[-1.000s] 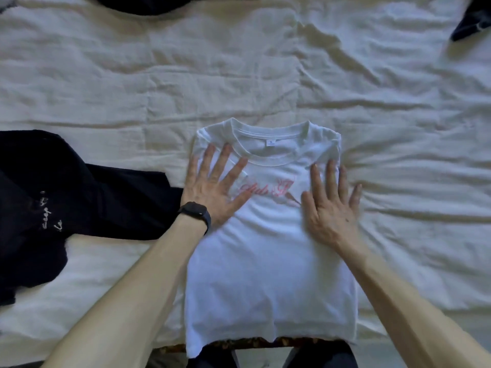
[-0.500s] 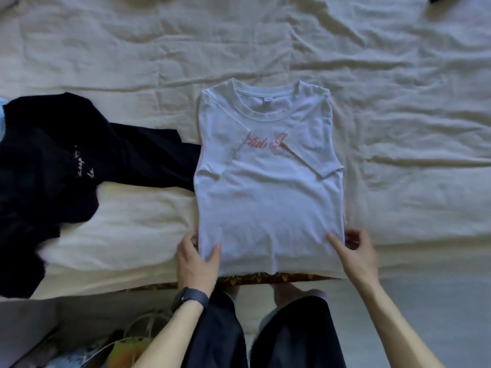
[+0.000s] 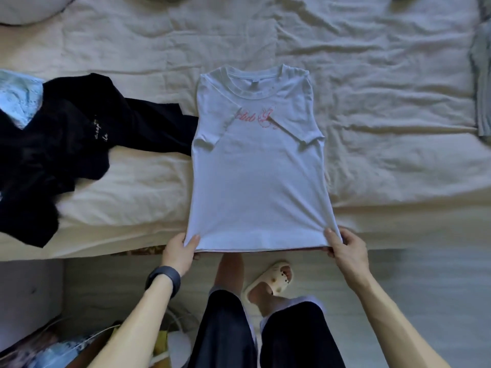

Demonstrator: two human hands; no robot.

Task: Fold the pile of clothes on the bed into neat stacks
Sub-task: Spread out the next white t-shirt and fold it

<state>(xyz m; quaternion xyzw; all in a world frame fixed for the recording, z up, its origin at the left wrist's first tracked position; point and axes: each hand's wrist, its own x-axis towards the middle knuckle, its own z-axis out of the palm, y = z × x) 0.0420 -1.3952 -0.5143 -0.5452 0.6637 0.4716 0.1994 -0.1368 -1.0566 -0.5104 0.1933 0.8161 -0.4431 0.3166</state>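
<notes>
A white T-shirt [image 3: 257, 181] lies face up on the bed [image 3: 385, 88], its collar at the far end and its hem at the bed's near edge, right in front of the person. Both short sleeves are folded inward over the chest, and they partly cover the pink lettering [image 3: 257, 119] below the neckline. The left hand [image 3: 180, 251] pinches the shirt's near left corner, with the thumb on top of the cloth and the fingers tucked under the hem. The right hand [image 3: 345, 248] grips the near right corner the same way, thumb above and curled fingers below, and the fabric puckers slightly at that thumb. The hem is drawn taut between the two hands. A dark watch [image 3: 164, 278] sits on the left wrist, nearer than the shirt. To the left of the shirt a crumpled black garment [image 3: 66, 144] with small pale writing spreads over the sheet, one edge touching the shirt's left side near the sleeve. A light blue cloth [image 3: 18, 96] shows beyond it, farther left. Well to the right of the shirt, at the frame's edge, lies a grey garment [image 3: 482, 83]. Nearer than the hem, over the floor, are the person's dark trousers [image 3: 292, 335] and a foot in a cream slipper [image 3: 273, 280].
</notes>
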